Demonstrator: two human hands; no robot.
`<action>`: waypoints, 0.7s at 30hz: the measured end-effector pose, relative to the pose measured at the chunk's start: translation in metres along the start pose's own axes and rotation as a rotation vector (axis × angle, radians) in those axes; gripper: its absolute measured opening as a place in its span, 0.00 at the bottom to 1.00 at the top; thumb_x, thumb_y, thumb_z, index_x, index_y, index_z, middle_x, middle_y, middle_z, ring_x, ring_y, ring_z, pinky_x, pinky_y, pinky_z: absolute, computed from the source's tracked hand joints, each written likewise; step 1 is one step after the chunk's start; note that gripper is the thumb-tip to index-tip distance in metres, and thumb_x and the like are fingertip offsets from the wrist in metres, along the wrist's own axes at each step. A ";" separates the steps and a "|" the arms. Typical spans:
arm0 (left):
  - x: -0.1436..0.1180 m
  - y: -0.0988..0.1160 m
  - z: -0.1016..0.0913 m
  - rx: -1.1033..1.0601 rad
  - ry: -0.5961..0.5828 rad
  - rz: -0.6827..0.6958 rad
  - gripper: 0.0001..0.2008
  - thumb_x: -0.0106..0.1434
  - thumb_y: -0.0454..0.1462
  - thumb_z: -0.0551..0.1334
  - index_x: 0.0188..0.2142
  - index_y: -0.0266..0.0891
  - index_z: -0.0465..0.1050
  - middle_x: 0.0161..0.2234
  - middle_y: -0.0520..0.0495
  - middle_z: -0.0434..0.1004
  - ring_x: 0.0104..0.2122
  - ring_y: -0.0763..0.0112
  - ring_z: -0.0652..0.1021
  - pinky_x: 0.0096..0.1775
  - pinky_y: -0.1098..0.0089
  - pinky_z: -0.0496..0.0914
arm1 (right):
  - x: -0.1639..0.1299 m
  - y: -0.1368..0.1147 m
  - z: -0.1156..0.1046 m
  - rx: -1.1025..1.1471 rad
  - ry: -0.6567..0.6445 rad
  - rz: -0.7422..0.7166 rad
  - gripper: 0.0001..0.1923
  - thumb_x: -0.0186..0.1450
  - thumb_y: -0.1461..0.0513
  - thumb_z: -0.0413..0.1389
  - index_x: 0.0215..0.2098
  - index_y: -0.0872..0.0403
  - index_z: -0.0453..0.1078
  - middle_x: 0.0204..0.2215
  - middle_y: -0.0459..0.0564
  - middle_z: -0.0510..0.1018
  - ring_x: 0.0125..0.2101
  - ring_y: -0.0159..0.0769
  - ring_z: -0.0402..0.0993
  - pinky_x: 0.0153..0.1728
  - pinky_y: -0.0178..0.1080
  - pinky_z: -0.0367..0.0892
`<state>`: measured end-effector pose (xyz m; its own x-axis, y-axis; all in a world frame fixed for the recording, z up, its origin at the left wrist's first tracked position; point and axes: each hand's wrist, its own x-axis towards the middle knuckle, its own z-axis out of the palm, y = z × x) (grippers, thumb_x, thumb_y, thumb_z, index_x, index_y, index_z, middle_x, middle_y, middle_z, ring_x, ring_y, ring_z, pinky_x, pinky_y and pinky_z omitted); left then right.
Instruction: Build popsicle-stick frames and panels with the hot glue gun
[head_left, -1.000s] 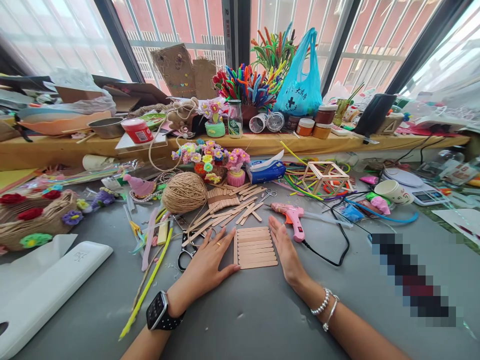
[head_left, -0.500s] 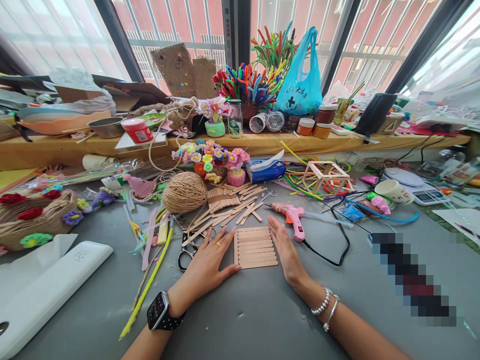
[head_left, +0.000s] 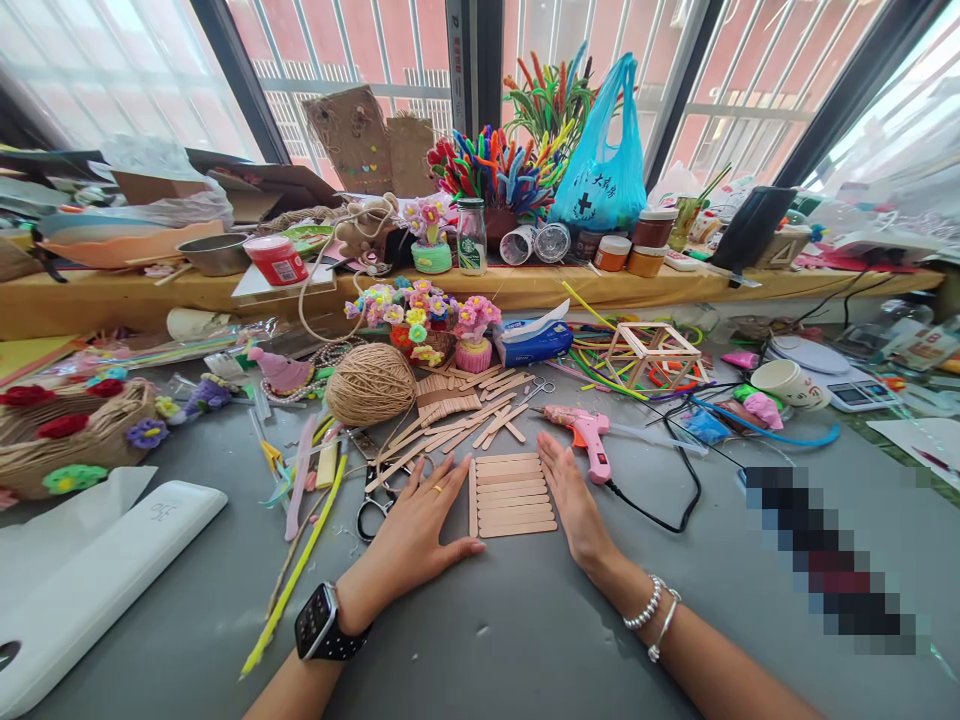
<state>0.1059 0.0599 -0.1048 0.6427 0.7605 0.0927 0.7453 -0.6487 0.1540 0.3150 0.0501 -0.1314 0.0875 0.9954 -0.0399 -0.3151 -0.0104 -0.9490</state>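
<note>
Head view: a row of craft sticks (head_left: 517,497) lies flat on the surface (head_left: 480,660), in from its far edge, between the left hand (head_left: 421,522) and the right hand (head_left: 570,495); each grip is flat, fingers extended, clasping nothing. The step appears to be squaring the sticks; the next move seemingly calls for light, even pressure. A blue bag (head_left: 600,165) reads "大药房"; a glass bottle (head_left: 471,238) bears a round emblem, its lettering illegible.

Left hand (head_left: 424,525) and right hand (head_left: 574,500) flank craft-stick panel (head_left: 517,497); twine ball (head_left: 370,384) lies toward far edge of table (head_left: 480,670).
</note>
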 end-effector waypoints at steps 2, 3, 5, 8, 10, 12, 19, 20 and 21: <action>0.000 0.000 0.000 -0.006 -0.008 0.005 0.43 0.54 0.58 0.50 0.60 0.36 0.35 0.58 0.39 0.52 0.58 0.56 0.52 0.56 0.51 0.43 | 0.000 0.000 0.000 0.000 0.001 -0.002 0.30 0.59 0.44 0.42 0.55 0.48 0.55 0.58 0.46 0.54 0.57 0.35 0.48 0.57 0.43 0.42; 0.000 0.000 -0.001 -0.007 -0.015 0.005 0.44 0.53 0.58 0.49 0.60 0.36 0.35 0.58 0.38 0.52 0.58 0.56 0.52 0.56 0.51 0.43 | 0.000 0.000 0.000 0.002 0.000 -0.003 0.30 0.59 0.44 0.42 0.55 0.48 0.55 0.58 0.46 0.54 0.57 0.34 0.48 0.57 0.43 0.42; 0.000 0.000 -0.001 -0.008 -0.026 0.001 0.44 0.53 0.58 0.49 0.60 0.36 0.35 0.58 0.39 0.52 0.58 0.56 0.52 0.56 0.50 0.42 | 0.000 0.000 0.000 0.005 -0.001 -0.001 0.30 0.60 0.44 0.42 0.55 0.48 0.54 0.58 0.46 0.54 0.57 0.34 0.48 0.57 0.43 0.42; 0.000 0.000 -0.001 -0.010 -0.023 0.000 0.43 0.53 0.58 0.49 0.60 0.37 0.35 0.58 0.39 0.52 0.57 0.56 0.53 0.56 0.51 0.42 | 0.000 0.001 -0.001 -0.002 -0.004 0.003 0.30 0.60 0.44 0.42 0.55 0.48 0.54 0.58 0.46 0.54 0.57 0.34 0.48 0.57 0.43 0.42; 0.000 0.000 0.000 -0.010 -0.014 0.003 0.43 0.54 0.58 0.49 0.60 0.37 0.34 0.58 0.39 0.52 0.57 0.56 0.53 0.56 0.51 0.42 | 0.000 0.001 -0.001 -0.009 -0.004 0.001 0.30 0.60 0.44 0.42 0.55 0.48 0.55 0.58 0.46 0.54 0.57 0.34 0.48 0.57 0.44 0.42; 0.000 -0.001 0.001 -0.010 -0.007 0.005 0.43 0.54 0.57 0.49 0.60 0.37 0.34 0.58 0.39 0.52 0.58 0.56 0.52 0.56 0.51 0.42 | 0.000 0.001 -0.001 -0.009 -0.003 -0.002 0.30 0.60 0.44 0.42 0.55 0.48 0.55 0.58 0.46 0.55 0.57 0.34 0.48 0.57 0.43 0.42; 0.000 -0.001 0.000 -0.007 -0.020 0.007 0.41 0.56 0.56 0.48 0.60 0.36 0.35 0.58 0.40 0.52 0.58 0.58 0.52 0.56 0.51 0.42 | -0.001 0.000 0.000 -0.001 0.002 0.003 0.29 0.61 0.46 0.41 0.55 0.48 0.55 0.58 0.46 0.55 0.57 0.33 0.48 0.57 0.43 0.42; 0.000 -0.001 0.000 -0.008 -0.017 0.005 0.41 0.56 0.56 0.48 0.60 0.36 0.35 0.58 0.40 0.52 0.58 0.58 0.52 0.56 0.51 0.43 | -0.001 -0.001 0.000 -0.005 0.003 0.005 0.29 0.61 0.45 0.41 0.55 0.48 0.55 0.58 0.46 0.55 0.57 0.34 0.48 0.57 0.43 0.42; -0.001 0.000 0.000 -0.008 -0.012 0.005 0.41 0.56 0.56 0.49 0.60 0.36 0.35 0.58 0.40 0.52 0.58 0.58 0.52 0.56 0.51 0.43 | -0.001 -0.001 0.000 -0.009 0.004 0.005 0.28 0.60 0.45 0.41 0.55 0.48 0.55 0.58 0.45 0.55 0.57 0.34 0.48 0.57 0.44 0.42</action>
<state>0.1053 0.0597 -0.1050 0.6484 0.7569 0.0816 0.7407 -0.6520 0.1618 0.3154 0.0490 -0.1309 0.0901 0.9949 -0.0460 -0.3072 -0.0162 -0.9515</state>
